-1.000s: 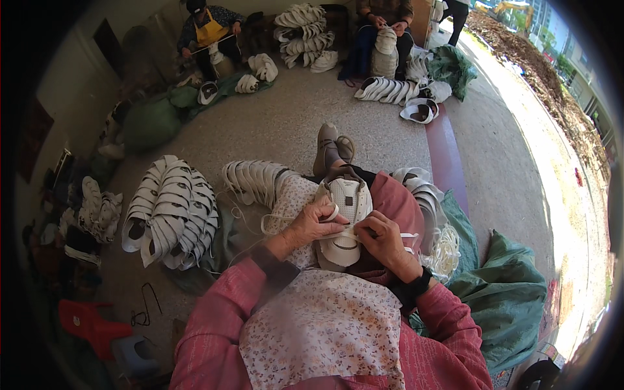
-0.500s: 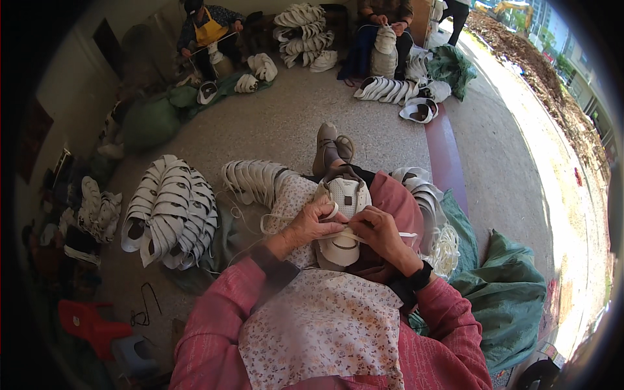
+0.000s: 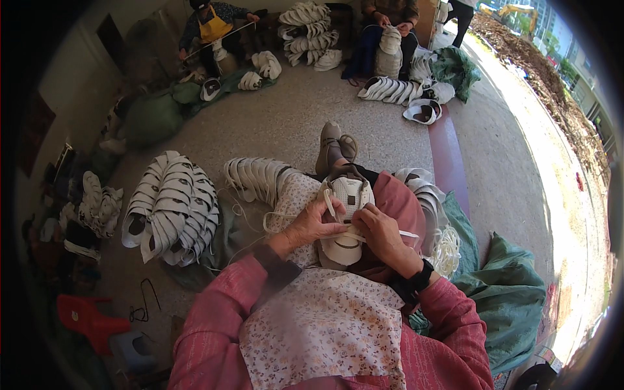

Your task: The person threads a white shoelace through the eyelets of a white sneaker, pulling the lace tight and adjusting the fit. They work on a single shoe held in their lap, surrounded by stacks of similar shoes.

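Observation:
A white shoe upper [image 3: 342,249] with a mesh tongue lies on my lap, its toe toward me. My left hand [image 3: 312,222] is on its left side, fingers closed on a flat white shoelace [image 3: 330,203] that stands up between them. Across the upper, my right hand [image 3: 380,233] pinches at the lacing area, fingertips close to the left thumb. The exact spot under those fingertips is hidden. A lace end sticks out to the right beneath the right hand. More lace loops away to the left over my floral apron [image 3: 318,318].
Stacked white uppers [image 3: 170,208] stand at left, with another row [image 3: 257,177] by my left leg. A lace bundle [image 3: 444,252] and green sacks [image 3: 504,299] lie at right. A red stool [image 3: 91,322] is lower left. Two co-workers sit across the floor among more uppers.
The lace in my left hand now points up higher, and my left fingers have lifted slightly. My right hand stays at the lacing area. The far-left co-worker's arm has stretched outward with a lace.

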`<control>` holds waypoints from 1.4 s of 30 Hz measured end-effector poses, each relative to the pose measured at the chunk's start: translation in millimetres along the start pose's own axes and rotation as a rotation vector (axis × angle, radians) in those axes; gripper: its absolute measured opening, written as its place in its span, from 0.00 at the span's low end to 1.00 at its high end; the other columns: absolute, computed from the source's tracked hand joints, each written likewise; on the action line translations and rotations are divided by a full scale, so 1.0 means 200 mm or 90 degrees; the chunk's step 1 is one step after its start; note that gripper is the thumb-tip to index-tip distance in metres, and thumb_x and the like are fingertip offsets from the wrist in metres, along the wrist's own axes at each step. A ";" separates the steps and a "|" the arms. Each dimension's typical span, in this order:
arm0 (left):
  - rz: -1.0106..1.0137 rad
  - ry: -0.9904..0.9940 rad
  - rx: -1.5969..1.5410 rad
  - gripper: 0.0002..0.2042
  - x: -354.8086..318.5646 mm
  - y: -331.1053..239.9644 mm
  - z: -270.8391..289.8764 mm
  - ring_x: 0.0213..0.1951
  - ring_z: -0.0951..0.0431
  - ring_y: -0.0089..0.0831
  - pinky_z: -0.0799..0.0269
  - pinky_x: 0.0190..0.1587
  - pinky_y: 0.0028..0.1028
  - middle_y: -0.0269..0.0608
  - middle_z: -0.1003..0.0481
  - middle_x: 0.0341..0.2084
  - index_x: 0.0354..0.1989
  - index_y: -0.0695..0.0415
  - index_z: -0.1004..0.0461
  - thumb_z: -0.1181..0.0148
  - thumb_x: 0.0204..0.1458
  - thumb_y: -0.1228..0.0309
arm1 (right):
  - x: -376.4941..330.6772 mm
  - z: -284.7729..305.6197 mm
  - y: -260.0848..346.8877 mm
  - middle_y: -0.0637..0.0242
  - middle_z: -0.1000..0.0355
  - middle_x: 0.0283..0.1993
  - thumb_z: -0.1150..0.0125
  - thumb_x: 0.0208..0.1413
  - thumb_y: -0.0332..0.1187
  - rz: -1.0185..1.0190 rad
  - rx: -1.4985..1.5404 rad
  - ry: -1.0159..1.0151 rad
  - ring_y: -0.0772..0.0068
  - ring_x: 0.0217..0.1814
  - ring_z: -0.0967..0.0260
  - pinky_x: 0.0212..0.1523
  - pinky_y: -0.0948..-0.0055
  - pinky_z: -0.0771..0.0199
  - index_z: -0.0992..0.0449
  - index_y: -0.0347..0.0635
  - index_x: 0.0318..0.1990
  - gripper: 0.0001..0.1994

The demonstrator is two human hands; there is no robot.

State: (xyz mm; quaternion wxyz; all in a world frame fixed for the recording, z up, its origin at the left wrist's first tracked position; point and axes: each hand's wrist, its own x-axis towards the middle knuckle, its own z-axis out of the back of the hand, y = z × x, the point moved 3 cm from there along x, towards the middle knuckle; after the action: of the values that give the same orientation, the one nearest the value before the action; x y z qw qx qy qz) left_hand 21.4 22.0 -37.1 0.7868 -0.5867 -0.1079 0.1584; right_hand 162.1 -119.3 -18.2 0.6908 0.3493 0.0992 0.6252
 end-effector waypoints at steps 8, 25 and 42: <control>-0.047 -0.032 -0.027 0.15 -0.03 -0.01 0.00 0.33 0.30 0.17 0.31 0.40 0.20 0.26 0.30 0.30 0.42 0.57 0.25 0.27 0.48 0.68 | 0.07 0.06 0.04 0.60 0.32 0.41 0.39 0.57 0.29 0.036 0.023 0.093 0.51 0.42 0.27 0.41 0.60 0.27 0.24 0.42 0.39 0.05; -0.021 -0.038 0.040 0.10 -0.05 -0.07 0.00 0.43 0.26 0.23 0.32 0.49 0.24 0.31 0.28 0.37 0.38 0.59 0.20 0.29 0.50 0.69 | 0.05 0.05 0.01 0.59 0.31 0.37 0.42 0.57 0.31 0.045 -0.034 0.053 0.51 0.38 0.26 0.37 0.57 0.27 0.26 0.41 0.38 0.05; -0.210 -0.142 0.379 0.05 -0.06 -0.14 -0.03 0.36 0.24 0.45 0.27 0.39 0.37 0.46 0.30 0.34 0.34 0.59 0.26 0.37 0.52 0.73 | 0.09 0.11 0.02 0.57 0.35 0.43 0.43 0.58 0.30 0.102 0.074 0.121 0.49 0.43 0.28 0.40 0.54 0.27 0.28 0.43 0.40 0.05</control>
State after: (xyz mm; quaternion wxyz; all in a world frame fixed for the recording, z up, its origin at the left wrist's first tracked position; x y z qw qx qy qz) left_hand 16.9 4.2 -11.9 0.9217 -0.2851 -0.2355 0.1171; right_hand 174.8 -111.5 6.4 0.6049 0.3345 0.1724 0.7017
